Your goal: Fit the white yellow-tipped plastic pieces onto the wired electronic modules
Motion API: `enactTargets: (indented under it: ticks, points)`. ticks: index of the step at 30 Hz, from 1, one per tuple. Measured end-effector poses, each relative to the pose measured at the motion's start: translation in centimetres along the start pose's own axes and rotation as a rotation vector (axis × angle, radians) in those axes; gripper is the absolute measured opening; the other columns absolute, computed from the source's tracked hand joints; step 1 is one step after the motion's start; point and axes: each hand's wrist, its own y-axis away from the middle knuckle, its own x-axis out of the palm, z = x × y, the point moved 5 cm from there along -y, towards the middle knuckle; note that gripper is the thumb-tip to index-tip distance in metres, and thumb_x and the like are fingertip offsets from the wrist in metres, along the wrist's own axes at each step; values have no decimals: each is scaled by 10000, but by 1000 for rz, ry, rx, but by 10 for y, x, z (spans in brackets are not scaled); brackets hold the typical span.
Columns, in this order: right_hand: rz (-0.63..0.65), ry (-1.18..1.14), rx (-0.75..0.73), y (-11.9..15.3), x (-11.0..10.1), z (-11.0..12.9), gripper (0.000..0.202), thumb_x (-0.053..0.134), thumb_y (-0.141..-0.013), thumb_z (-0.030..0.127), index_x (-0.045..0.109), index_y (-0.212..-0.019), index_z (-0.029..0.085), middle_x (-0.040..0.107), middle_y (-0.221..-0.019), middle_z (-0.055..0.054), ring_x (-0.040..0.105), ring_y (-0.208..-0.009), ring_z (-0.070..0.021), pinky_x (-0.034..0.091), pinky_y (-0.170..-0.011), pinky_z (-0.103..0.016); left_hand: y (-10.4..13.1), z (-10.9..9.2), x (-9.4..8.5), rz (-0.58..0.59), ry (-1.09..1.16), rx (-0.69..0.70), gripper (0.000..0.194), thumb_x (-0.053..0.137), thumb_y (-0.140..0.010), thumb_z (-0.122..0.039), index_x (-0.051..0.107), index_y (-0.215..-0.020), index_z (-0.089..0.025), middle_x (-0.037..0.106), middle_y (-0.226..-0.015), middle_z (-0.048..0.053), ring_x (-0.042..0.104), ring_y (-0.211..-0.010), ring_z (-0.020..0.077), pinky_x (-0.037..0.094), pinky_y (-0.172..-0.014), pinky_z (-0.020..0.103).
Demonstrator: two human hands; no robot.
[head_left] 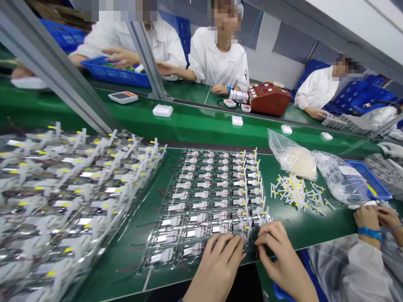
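Observation:
My left hand rests over the near right corner of a clear plastic tray, its fingers bent down and close together. Whatever lies under those fingertips is hidden. Beside the tray's corner, my right hand has thumb and fingertips pinched on a thin red wire. Rows of small silver-and-white parts with thin red and dark wires fill the tray. White strips with yellow bits stand along its right-hand columns. A loose pile of similar white-and-yellow strips lies on the green table to the right.
Stacked clear trays of similar parts stand at left. Plastic bags and a blue tray lie at right, near a co-worker's hands. White devices sit on a green belt. Several people work beyond a metal post.

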Motion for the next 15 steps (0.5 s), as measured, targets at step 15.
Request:
enactTargets:
  ticks: [15]
  points:
    - [-96,53,-13,7,-15,15,265,507,-906,52,594,-1073,238,588,-1041,-56,546,-986,-217,495,-866,-373,7,4,-68,-170,130,-20,236,467,-948,-162,671,-1049,-225,726,-1052,36,656,-969,203,470,-877,356]
